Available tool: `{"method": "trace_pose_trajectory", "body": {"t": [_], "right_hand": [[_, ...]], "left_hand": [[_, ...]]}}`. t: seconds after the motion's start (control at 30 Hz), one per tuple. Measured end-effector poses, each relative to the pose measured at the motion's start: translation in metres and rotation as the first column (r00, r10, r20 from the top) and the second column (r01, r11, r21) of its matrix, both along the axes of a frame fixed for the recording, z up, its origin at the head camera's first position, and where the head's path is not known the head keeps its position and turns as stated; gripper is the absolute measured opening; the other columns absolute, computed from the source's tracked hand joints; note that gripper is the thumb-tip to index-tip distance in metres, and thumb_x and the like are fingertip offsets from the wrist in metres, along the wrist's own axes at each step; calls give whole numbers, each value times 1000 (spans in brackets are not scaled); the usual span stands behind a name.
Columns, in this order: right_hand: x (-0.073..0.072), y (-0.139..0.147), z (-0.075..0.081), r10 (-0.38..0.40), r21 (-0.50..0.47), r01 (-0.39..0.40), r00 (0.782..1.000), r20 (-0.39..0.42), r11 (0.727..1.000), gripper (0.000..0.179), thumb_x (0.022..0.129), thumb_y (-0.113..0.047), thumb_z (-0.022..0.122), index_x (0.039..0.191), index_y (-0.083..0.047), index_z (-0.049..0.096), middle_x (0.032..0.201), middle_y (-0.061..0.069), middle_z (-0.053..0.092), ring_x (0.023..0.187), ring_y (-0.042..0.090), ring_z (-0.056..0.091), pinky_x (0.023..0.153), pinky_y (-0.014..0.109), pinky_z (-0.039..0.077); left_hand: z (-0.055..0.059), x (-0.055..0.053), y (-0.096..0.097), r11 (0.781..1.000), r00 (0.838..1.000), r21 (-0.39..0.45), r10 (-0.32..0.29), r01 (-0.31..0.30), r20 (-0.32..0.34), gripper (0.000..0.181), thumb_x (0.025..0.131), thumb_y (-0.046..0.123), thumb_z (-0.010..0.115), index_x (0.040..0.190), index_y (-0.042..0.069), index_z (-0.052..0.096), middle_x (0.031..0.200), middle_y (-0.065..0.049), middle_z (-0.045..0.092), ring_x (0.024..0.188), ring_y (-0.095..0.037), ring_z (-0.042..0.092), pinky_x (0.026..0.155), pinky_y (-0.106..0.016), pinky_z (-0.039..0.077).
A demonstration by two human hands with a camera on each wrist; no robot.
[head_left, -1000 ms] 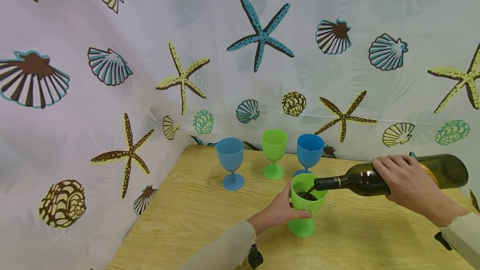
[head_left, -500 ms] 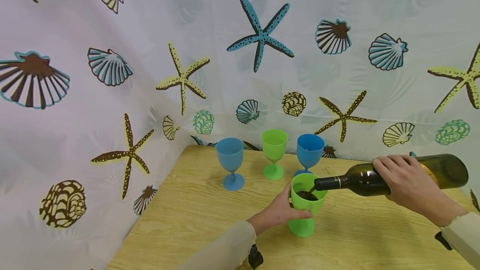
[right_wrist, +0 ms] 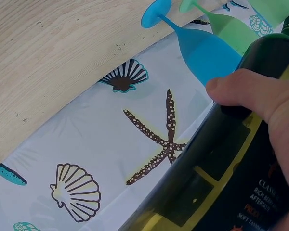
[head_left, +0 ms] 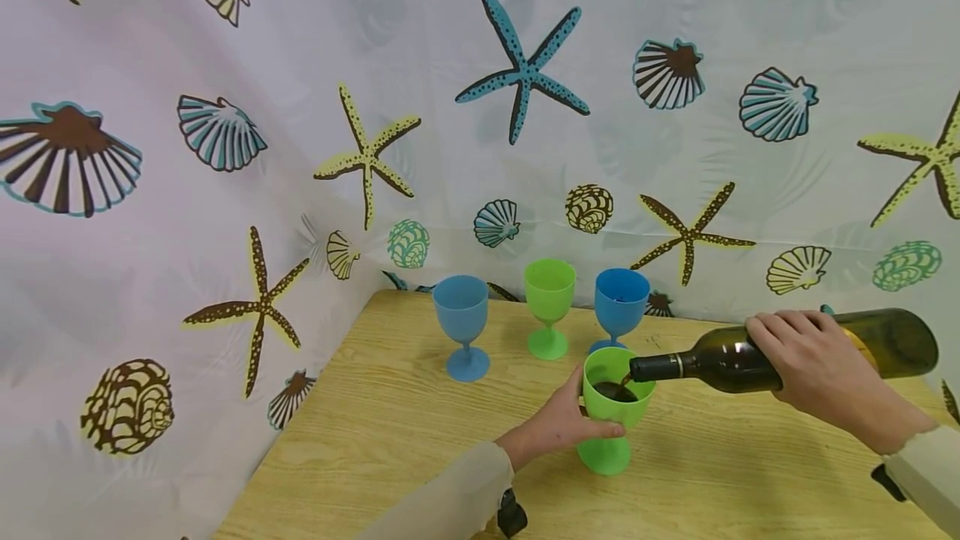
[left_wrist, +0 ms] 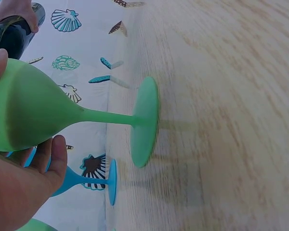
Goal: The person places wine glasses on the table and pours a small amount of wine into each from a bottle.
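My left hand (head_left: 553, 422) grips the bowl of a green plastic goblet (head_left: 604, 455), thumb along its near side. In the left wrist view the base of this goblet (left_wrist: 145, 122) is right at the tabletop. My right hand (head_left: 825, 369) is wrapped round a dark glass wine bottle (head_left: 723, 359), tipped nearly level with its neck at the goblet's rim. A thin dark stream runs from the mouth into the bowl, where dark liquid (head_left: 617, 392) has pooled. The right wrist view has the bottle's label (right_wrist: 250, 187) under my right hand (right_wrist: 260, 96).
Behind stand a pale blue goblet (head_left: 461, 315), another green goblet (head_left: 550, 294) and a deeper blue goblet (head_left: 621, 307), all upright on the wooden table (head_left: 390, 440). A white curtain (head_left: 420, 40) printed with shells and starfish hangs along the back and left.
The dark liquid in the green goblet has settled into a smoother, slightly wider pool, and the stream looks thinner. Both hands and the bottle have hardly moved.
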State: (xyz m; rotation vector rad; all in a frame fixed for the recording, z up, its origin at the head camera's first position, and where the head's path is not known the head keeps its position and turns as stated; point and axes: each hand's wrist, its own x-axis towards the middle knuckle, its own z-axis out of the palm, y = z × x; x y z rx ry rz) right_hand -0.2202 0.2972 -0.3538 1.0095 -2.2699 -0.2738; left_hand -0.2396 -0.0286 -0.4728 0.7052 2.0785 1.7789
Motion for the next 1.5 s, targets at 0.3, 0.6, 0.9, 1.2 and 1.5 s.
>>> {"method": "trace_pose_trajectory", "body": {"t": [0.3,0.6,0.9,1.2,1.5], "right_hand": [[1,0,0,5,5,-5,1000,6,1000,89,34,-20,95,109,4,53,100,20,59,89,39,56,72,56,44],[1,1,0,2,9,-2,1000,8,1000,90,33,-21,95,109,4,53,101,20,59,89,39,56,73,56,43],[0,1,0,5,10,-6,1000,6,1000,91,33,-21,95,110,4,52,101,21,59,89,40,56,73,56,44],[1,1,1,8,9,-8,1000,3,1000,90,34,-21,94,109,4,53,100,20,59,89,39,56,72,56,44],[0,1,1,7,14,-7,1000,-2,1000,90,34,-21,94,109,4,53,100,20,59,89,39,56,72,56,44]], "left_hand": [[0,0,0,1000,1000,3,-10,10,-8,78,83,15,75,144,25,27,129,4,45,116,-14,46,89,-30,46],[0,0,0,1000,1000,7,-10,10,3,77,82,14,75,142,29,28,127,8,46,115,-12,46,89,-29,46],[0,0,0,1000,1000,12,-14,14,-5,77,83,14,75,142,28,28,127,8,46,114,-12,46,88,-29,46],[2,0,-1,1000,1000,19,-14,14,3,77,82,13,75,142,29,29,127,8,46,114,-12,46,89,-29,46],[1,0,-1,1000,1000,14,-10,10,0,77,82,13,75,142,29,29,127,8,46,114,-11,47,88,-28,46]]}}
